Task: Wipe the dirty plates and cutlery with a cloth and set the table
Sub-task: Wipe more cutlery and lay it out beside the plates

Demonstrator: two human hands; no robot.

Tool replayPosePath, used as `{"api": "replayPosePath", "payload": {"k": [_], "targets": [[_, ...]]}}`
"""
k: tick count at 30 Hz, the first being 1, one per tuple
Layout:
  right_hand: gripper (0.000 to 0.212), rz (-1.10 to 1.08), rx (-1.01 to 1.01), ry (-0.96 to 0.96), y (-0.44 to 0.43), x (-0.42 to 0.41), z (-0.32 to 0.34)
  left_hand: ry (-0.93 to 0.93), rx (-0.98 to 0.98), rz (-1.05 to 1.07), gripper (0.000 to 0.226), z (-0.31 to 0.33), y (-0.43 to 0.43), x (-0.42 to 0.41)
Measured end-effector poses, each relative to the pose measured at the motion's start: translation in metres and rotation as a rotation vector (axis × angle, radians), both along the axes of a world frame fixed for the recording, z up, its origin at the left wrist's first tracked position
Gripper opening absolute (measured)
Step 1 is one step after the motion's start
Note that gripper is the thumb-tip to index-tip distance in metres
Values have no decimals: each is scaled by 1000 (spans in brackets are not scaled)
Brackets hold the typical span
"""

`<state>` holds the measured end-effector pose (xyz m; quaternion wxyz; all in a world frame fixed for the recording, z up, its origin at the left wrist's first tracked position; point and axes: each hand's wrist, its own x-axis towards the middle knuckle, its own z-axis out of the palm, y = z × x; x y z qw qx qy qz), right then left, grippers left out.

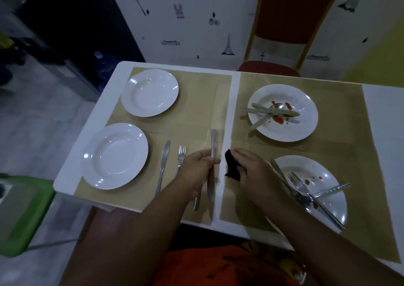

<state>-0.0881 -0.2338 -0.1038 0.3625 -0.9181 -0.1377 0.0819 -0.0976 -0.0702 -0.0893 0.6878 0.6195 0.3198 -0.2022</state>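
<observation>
Left hand (196, 167) gripping a silver metal cutlery piece (213, 141) upright above the white table (235, 111), right hand (249, 165) just beside it, clutching a crumpled black cloth (231, 167)

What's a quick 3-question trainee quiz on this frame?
1. The right hand holds: A) sponge B) cloth C) cup?
2. True or false: the near-left plate looks clean.
3. How many plates hold cutlery?
Key: 1 B. 2 true. 3 two: the far-right plate and the near-right plate.
</observation>
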Motion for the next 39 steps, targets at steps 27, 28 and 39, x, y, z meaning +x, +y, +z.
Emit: {"api": "replayPosePath", "payload": {"k": [27, 28, 39], "targets": [[52, -12, -184, 149, 130, 172, -88, -441, 832, -488, 31, -100, 134, 195], [54, -6, -209, 155, 130, 170, -89, -533, 874, -554, 31, -102, 138, 189], [62, 52, -333, 53, 151, 164, -92, -703, 1047, -976, 56, -147, 162, 155]]}}
